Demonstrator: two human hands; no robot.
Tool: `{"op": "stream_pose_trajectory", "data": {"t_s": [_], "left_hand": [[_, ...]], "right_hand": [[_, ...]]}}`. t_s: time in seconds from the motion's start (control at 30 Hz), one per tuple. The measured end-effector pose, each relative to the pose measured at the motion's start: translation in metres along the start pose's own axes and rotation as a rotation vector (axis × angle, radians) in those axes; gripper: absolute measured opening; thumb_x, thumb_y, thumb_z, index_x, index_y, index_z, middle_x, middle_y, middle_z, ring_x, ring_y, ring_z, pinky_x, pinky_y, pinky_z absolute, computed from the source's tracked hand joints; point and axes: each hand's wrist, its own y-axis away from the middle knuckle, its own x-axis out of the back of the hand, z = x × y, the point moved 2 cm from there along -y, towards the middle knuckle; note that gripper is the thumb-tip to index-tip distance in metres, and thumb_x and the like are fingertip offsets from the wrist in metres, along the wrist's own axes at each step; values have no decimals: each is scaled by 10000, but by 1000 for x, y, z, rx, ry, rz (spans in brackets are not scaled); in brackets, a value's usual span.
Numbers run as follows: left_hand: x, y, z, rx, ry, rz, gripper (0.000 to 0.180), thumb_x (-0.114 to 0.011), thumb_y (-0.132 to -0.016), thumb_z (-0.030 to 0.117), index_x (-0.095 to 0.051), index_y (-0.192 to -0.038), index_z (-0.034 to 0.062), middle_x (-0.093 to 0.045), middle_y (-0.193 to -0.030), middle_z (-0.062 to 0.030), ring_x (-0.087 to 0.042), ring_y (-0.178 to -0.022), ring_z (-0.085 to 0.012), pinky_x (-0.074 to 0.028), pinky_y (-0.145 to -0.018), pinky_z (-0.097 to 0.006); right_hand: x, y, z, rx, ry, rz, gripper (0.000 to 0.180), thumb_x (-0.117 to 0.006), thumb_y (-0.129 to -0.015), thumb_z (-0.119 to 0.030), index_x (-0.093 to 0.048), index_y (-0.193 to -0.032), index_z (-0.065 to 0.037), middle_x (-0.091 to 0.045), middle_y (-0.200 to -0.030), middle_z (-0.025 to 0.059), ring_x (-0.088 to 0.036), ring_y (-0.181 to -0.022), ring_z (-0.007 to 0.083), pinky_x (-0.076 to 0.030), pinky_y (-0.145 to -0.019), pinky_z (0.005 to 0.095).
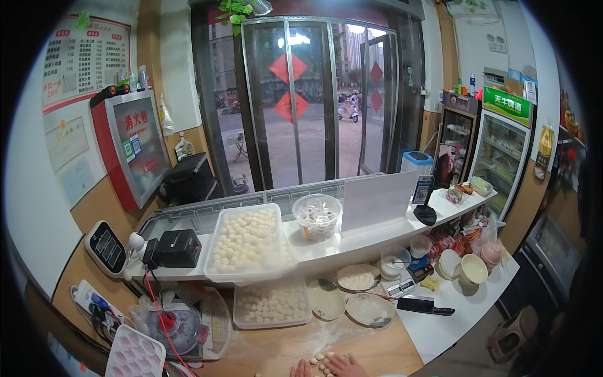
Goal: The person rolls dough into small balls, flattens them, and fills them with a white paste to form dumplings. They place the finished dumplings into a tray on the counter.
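At the very bottom edge only my fingertips show. My left hand [301, 369] and my right hand [344, 366] rest on a floured wooden board [282, 349], on either side of several small dough pieces [321, 360]. The fingers lie flat and spread beside the pieces; neither hand grips anything that I can see. Most of both hands is cut off by the frame's edge.
Two clear trays of dough balls, one on the counter shelf [248, 242] and one below [272, 303]. Floured plates [326, 299], a black-handled knife [424, 306], a small scale [397, 289], stacked bowls [472, 269], a plastic tub [317, 217], a black box [178, 247].
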Motion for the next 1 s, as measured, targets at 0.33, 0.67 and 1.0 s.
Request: {"op": "stream_pose_trajectory", "data": {"t_s": [0.33,0.67,1.0], "left_hand": [[-5,-2,-5,16,-41,-161,1164,-742,-706,600,-233,-1518,-61,-218,-1578,-284,-169,-1478,-433,-143,-1207,-549],[19,-2,4,6,166,21,1275,-772,-680,633,-128,-1529,-67,-190,-1567,-303,-138,-1485,-401,-87,-1215,-532],[33,0,-4,56,26,-185,1305,-756,-692,648,-74,-1528,-87,-133,-1606,-269,-86,-1521,-357,-39,-1239,-485]], "right_hand": [[-23,-37,-39,81,1,114,585,-506,-922,-390,-510,-1412,-70,-440,-1510,157,-341,-1430,369,-153,-1181,590],[27,-49,-25,-32,186,231,546,-453,-976,-424,-478,-1422,-111,-430,-1516,123,-353,-1426,310,-251,-1142,551],[30,-24,-7,-39,88,20,571,-520,-932,-419,-493,-1407,-103,-441,-1506,111,-372,-1419,290,-263,-1128,557]]}}
